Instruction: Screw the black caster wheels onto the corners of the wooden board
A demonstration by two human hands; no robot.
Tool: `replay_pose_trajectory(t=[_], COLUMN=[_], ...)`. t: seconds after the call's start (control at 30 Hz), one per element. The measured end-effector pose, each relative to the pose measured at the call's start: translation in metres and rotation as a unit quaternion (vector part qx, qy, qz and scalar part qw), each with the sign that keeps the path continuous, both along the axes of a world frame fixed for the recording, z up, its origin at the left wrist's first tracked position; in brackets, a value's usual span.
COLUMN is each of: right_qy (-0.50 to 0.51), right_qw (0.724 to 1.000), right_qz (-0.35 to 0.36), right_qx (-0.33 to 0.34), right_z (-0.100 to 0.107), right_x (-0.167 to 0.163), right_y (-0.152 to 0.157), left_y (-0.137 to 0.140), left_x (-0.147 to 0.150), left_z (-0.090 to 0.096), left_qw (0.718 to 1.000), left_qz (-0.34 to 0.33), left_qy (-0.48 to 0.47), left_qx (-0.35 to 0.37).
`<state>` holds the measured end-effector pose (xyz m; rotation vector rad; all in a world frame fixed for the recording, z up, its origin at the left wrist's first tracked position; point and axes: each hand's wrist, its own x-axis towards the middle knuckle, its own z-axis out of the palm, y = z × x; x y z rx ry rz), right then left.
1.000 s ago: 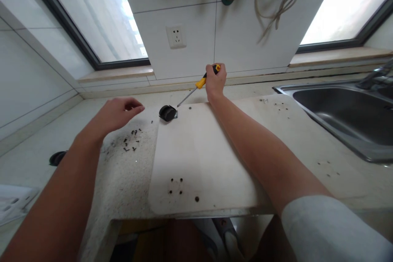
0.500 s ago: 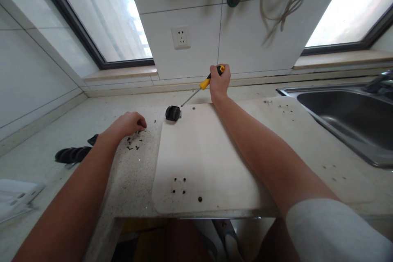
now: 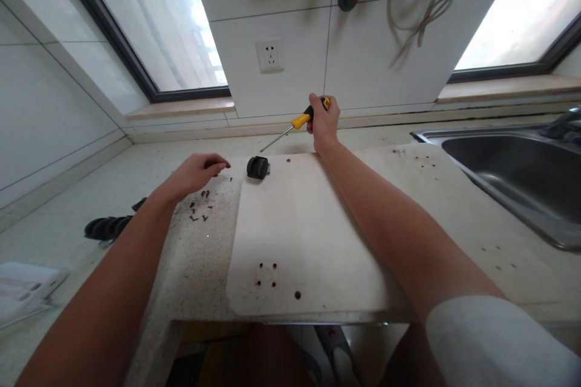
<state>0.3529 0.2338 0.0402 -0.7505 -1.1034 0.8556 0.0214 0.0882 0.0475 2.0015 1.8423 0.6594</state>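
Observation:
My right hand (image 3: pixel 325 121) is wrapped round the yellow-and-black handle of a screwdriver (image 3: pixel 300 120). The tool slants down to the left, its tip just above and behind a black caster (image 3: pixel 258 167). That caster sits at the far left corner of a white board (image 3: pixel 313 224) with screw holes in it. To the left of the caster, my left hand (image 3: pixel 200 174) is over the counter with thumb and forefinger pinched together. Whatever may be between those fingertips is too small to make out. Several small dark screws (image 3: pixel 204 217) lie scattered on the speckled counter below this hand.
More black casters (image 3: pixel 108 228) lie in a row on the left, partly behind my left forearm. A white plastic object (image 3: pixel 27 290) is at the left edge. On the right a steel sink (image 3: pixel 512 175) adjoins the board. A wall socket (image 3: pixel 270 55) is behind.
My left hand has lifted from the pile of screws and moved up and right towards the caster. The screwdriver's tip has swung slightly left and away from the caster's mounting plate.

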Motion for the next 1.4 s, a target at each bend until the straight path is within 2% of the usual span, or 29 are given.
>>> replay_pose_trajectory(t=[0.07, 0.13, 0.2, 0.3, 0.53, 0.87, 1.0, 1.2, 1.4], right_qy=[0.033, 0.034, 0.031, 0.036, 0.035, 0.039, 0.040, 0.046, 0.041], right_qw=[0.998, 0.995, 0.991, 0.989, 0.986, 0.987, 0.985, 0.983, 0.984], right_qz=[0.039, 0.090, 0.126, 0.140, 0.162, 0.157, 0.170, 0.177, 0.175], right_qx=[-0.028, -0.030, -0.026, -0.029, -0.018, -0.014, -0.009, -0.001, 0.000], right_z=[0.006, 0.010, 0.013, 0.015, 0.014, 0.013, 0.013, 0.013, 0.012], right_x=[-0.006, -0.010, -0.012, -0.012, -0.012, -0.012, -0.012, -0.012, -0.012], right_y=[-0.012, -0.023, -0.029, -0.033, -0.035, -0.032, -0.033, -0.035, -0.033], left_y=[-0.005, -0.010, -0.013, -0.016, -0.020, -0.018, -0.015, -0.012, -0.013], left_x=[0.013, 0.026, 0.036, 0.046, 0.058, 0.059, 0.059, 0.063, 0.064], left_z=[0.005, 0.009, 0.012, 0.015, 0.018, 0.016, 0.014, 0.016, 0.016], left_qw=[0.985, 0.953, 0.925, 0.898, 0.879, 0.862, 0.839, 0.788, 0.781], left_qz=[0.008, 0.020, 0.027, 0.037, 0.067, 0.083, 0.092, 0.105, 0.099], left_qy=[-0.170, -0.300, -0.378, -0.439, -0.472, -0.499, -0.536, -0.607, -0.617], left_qx=[0.023, 0.027, 0.016, 0.002, -0.022, -0.008, -0.001, 0.008, 0.010])
